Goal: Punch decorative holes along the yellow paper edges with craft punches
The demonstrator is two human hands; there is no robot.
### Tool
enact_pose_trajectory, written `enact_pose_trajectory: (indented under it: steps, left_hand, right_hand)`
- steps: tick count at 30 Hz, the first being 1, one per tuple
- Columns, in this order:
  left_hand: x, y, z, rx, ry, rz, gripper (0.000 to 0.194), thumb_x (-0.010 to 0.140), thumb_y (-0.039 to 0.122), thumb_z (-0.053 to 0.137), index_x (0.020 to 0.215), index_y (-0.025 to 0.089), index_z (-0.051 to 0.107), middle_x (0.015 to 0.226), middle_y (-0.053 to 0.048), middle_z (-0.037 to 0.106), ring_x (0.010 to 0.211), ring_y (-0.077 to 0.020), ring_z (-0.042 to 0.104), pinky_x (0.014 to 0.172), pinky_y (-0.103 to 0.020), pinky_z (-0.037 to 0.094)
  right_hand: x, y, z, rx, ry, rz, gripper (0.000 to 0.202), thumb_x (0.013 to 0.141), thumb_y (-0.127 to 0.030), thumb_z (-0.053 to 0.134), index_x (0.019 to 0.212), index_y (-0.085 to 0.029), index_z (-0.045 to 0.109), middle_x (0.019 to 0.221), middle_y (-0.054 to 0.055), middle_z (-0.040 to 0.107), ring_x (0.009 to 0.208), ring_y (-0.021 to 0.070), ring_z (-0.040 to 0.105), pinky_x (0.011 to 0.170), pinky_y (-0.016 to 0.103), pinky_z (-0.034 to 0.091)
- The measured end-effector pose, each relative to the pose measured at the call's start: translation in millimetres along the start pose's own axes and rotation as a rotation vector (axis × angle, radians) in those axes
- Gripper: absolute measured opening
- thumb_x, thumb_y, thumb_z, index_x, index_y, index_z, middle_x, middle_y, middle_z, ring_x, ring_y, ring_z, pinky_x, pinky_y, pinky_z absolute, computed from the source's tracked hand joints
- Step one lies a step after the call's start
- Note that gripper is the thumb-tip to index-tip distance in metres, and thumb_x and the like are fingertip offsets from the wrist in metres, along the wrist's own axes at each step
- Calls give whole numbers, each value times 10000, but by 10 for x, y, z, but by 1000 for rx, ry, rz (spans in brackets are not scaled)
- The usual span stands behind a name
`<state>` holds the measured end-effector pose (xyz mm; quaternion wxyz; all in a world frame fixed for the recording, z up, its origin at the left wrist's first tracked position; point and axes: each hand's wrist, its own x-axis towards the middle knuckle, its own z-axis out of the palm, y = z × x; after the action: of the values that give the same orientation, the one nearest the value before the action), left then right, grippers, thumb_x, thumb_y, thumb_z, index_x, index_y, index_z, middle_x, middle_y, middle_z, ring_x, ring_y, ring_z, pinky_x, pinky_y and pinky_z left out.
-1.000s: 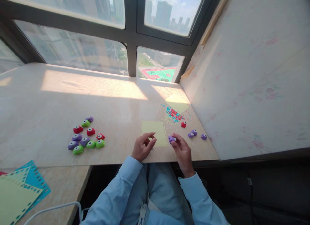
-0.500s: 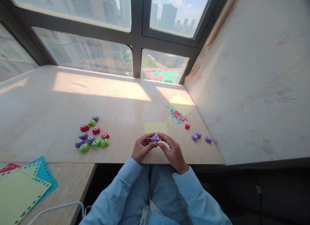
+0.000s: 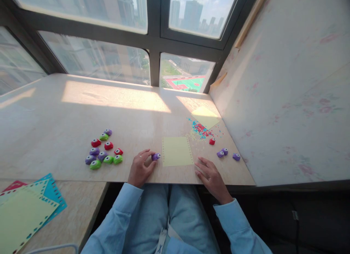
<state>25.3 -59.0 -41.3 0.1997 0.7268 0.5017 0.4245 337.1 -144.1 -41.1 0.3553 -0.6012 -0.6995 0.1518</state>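
Note:
My left hand [image 3: 142, 167] grips a small purple craft paper punch [image 3: 155, 156] between thumb and fingers, just left of a pale yellow paper sheet [image 3: 177, 152]. Punched holes run down the sheet's left and right edges. My right hand [image 3: 212, 176] rests by the sheet's lower right corner, holding nothing, its fingers apart. Further left sits a group of purple, green and red punches [image 3: 108, 146]. On the right are a red punch [image 3: 212, 141] and several purple ones, including one [image 3: 236, 157] nearest the wall.
Blue, red and yellow paper confetti [image 3: 201, 129] lies scattered beside another yellow sheet [image 3: 206, 117]. At lower left, edge-punched yellow, blue and red sheets [image 3: 27, 214] are stacked on a side surface. A window stands behind the table, and a papered wall [image 3: 287, 101] bounds the right side.
My hands have parted. The left moved leftward with the purple punch, and the right let go of it and moved right, uncovering the yellow sheet.

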Motion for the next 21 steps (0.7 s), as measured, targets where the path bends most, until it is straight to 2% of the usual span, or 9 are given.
enact_pose_trajectory:
  steps: [11, 13, 15, 17, 19, 21]
  left_hand:
    - [-37, -83, 3, 192, -13, 73, 253, 835, 367, 622, 997, 191, 702, 1073, -120, 710, 1116, -313, 604, 980, -522, 485]
    - [-65, -32, 6, 223, 20, 81, 309, 841, 366, 616, 1073, 171, 670, 1114, -142, 688, 1113, -318, 604, 970, -523, 492]
    - [-108, 86, 25, 263, 110, 89, 347, 853, 340, 604, 1141, 149, 631, 1164, -168, 657, 1130, -317, 595, 977, -514, 489]
    - [-171, 258, 82, 306, 193, 127, 292, 872, 276, 581, 1135, 158, 625, 1176, -168, 643, 1159, -307, 579, 1004, -502, 467]
    - [-239, 439, 186, 296, 100, 242, 284, 887, 228, 556, 1161, 185, 615, 1203, -147, 643, 1188, -284, 573, 1008, -469, 467]
    - [-294, 577, 322, 282, -74, 354, 332, 901, 235, 543, 1226, 186, 589, 1301, -144, 612, 1267, -285, 529, 1024, -460, 458]
  right_hand:
    - [-18, -18, 61, -107, 29, -67, 250, 917, -299, 578, 1115, -268, 727, 1279, 120, 623, 1187, 289, 560, 1012, 528, 469]
    - [-21, -28, 60, -120, 30, -74, 252, 920, -297, 569, 1112, -261, 728, 1264, 125, 632, 1180, 293, 566, 1008, 530, 471]
    - [-21, -39, 60, -131, 33, -82, 252, 921, -292, 565, 1106, -254, 731, 1250, 130, 640, 1170, 295, 571, 1001, 528, 475]
    - [-21, -47, 61, -139, 37, -92, 247, 922, -283, 564, 1098, -247, 734, 1239, 132, 645, 1164, 294, 575, 999, 522, 476]
    - [-20, -49, 65, -146, 43, -102, 242, 923, -275, 564, 1091, -239, 735, 1228, 134, 649, 1162, 292, 575, 999, 514, 477]
    - [-22, -45, 70, -156, 51, -110, 238, 925, -271, 563, 1088, -236, 733, 1223, 134, 650, 1159, 289, 576, 996, 510, 480]
